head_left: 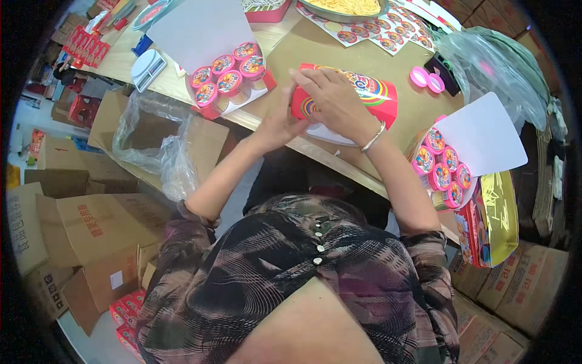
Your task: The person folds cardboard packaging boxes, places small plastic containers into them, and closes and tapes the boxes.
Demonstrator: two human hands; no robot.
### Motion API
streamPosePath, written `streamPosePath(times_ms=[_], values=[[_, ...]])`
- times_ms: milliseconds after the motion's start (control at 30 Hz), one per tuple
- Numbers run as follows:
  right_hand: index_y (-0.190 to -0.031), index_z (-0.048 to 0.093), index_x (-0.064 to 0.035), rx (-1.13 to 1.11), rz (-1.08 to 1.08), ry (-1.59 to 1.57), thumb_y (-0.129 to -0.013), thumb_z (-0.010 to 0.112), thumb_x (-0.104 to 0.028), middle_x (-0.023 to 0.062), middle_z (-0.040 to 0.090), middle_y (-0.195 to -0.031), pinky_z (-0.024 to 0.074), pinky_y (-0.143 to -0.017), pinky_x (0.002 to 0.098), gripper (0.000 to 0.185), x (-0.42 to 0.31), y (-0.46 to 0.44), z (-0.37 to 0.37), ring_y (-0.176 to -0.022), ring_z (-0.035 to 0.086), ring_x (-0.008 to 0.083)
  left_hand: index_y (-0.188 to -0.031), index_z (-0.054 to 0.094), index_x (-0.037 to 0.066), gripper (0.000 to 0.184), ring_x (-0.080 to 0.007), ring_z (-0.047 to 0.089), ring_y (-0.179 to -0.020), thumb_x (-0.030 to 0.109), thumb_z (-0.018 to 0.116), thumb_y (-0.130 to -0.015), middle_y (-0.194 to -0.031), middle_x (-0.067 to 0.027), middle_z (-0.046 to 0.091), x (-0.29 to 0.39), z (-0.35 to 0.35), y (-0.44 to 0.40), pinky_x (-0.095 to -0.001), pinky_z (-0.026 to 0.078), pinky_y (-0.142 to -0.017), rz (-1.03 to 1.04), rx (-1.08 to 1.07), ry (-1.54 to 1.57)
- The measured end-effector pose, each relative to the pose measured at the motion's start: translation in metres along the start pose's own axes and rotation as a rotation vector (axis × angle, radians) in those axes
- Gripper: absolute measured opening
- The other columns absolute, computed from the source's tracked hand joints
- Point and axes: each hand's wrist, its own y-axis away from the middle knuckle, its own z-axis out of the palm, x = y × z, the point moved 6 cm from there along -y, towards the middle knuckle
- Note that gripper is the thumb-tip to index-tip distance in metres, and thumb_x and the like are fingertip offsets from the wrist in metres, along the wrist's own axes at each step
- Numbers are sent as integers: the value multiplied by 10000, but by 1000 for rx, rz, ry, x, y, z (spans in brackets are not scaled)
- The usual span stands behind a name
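A red printed cardboard box [381, 102] with a rainbow pattern lies at the table's front edge, between my hands. My left hand [280, 124] grips its left end, fingers upright along the side. Across the top and near side, my right hand [336, 103] is bent over the box, its fingertips close to the left hand's. A white flap [330, 134] shows below the box. To the left, an open box holds several pink-lidded cups [230, 82]. Another open box with similar pink-lidded cups [441, 167] stands at the right edge.
Sticker sheets [388, 33] and a bowl of yellow strips [348, 6] lie at the back. A white scale [148, 68] stands left, a pink round container [427, 79] right, beside a plastic bag [485, 73]. Open cartons [109, 221] fill the left floor; a yellow tray [500, 212] sits right.
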Motion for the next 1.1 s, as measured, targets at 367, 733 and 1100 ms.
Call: streamPosePath(times_ms=[367, 733, 1100], values=[[-1266, 498, -141, -151, -117, 85, -725, 684, -155, 68, 539, -1185, 431, -945, 334, 572, -1, 7, 21, -1077, 524, 238, -1490, 102, 25, 979, -314, 463, -1229, -6, 711, -725, -1373, -223, 410, -28, 8, 21, -383, 419, -1006, -197, 131, 243], [-1420, 385, -107, -281, 256, -89, -745, 690, -132, 125, 381, -1473, 342, -1088, 390, 741, 72, 93, -39, -1343, 374, 309, -1385, 397, 50, 808, -347, 455, -1199, 91, 757, -663, -1275, -169, 475, 14, -3, -12, -450, 379, -1040, 270, 111, -423], [-1437, 368, -96, -298, 253, -104, -828, 652, -176, 114, 346, -1500, 362, -1076, 405, 676, 70, 113, -31, -1360, 355, 338, -1348, 459, 125, 662, -404, 356, -1316, 62, 682, -728, -1440, -155, 383, 15, 20, -25, -446, 395, -1024, 71, -289, -482]])
